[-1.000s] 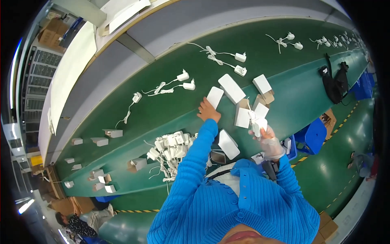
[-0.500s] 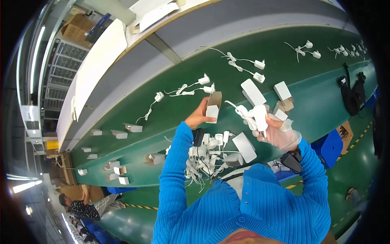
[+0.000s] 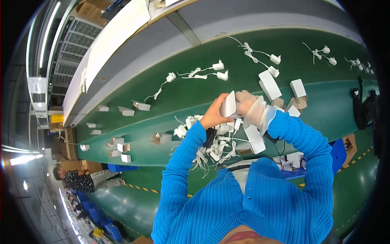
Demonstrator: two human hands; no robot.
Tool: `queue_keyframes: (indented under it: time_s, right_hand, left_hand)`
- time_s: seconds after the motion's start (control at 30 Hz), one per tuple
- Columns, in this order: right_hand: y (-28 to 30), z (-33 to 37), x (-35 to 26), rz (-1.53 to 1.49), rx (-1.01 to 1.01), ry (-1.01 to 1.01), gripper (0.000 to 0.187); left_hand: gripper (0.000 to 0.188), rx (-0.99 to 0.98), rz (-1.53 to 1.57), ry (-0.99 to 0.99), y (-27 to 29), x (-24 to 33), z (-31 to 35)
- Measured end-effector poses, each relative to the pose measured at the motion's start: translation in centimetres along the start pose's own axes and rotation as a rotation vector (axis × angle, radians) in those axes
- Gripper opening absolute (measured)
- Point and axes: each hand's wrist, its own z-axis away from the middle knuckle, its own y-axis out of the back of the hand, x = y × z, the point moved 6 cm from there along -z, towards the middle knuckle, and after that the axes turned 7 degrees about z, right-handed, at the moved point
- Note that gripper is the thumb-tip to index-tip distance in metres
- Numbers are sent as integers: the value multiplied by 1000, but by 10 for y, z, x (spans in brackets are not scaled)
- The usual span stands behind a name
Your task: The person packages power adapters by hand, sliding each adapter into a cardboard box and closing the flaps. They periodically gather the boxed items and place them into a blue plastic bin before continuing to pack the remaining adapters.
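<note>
My left hand (image 3: 214,114) grips a small white carton (image 3: 228,105) above the near belt, its thumb along the lower edge. Against the right side of this carton, my right hand (image 3: 248,106) is closed, with a loose clear glove about its palm and wrist. What its fingers hold is hidden. Just below both hands lies a heap of white plug adapters (image 3: 219,146) with tangled cables. A white box (image 3: 254,139) stands beside the heap, under my right wrist.
More white boxes stand right of my hands, one large (image 3: 269,85) and one open (image 3: 298,88). Along the far green strip lie adapters with tied cables (image 3: 219,75). Small open cartons (image 3: 162,138) sit to the left. A black strapped item (image 3: 365,107) lies far right. A person (image 3: 79,179) is at lower left.
My right hand has moved left and up to the carton; the white adapter and cable it held are now out of sight. The left hand has tilted the carton. The view has shifted slightly.
</note>
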Motion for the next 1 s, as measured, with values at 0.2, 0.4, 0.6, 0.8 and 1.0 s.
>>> queue_keyframes:
  time_s: [0.2, 0.4, 0.6, 0.8, 1.0]
  right_hand:
    - [8, -12, 11, -397, 108, 199, 19]
    - [-76, -39, 10, -96, -81, 267, 21]
    - [-31, -37, 10, -96, 412, 286, 42]
    - [-45, -18, 57, -272, 274, -23, 48]
    - [-59, 59, 151, -307, 339, -386, 36]
  left_hand:
    - [82, 80, 29, 24, 5, -21, 9]
    - [79, 115, -80, 24, 1, -40, -7]
    - [72, 339, -234, -36, 82, -76, -30]
    - [88, 627, -217, 14, 222, -219, -2]
    - [107, 378, -568, 394, 295, -248, 20]
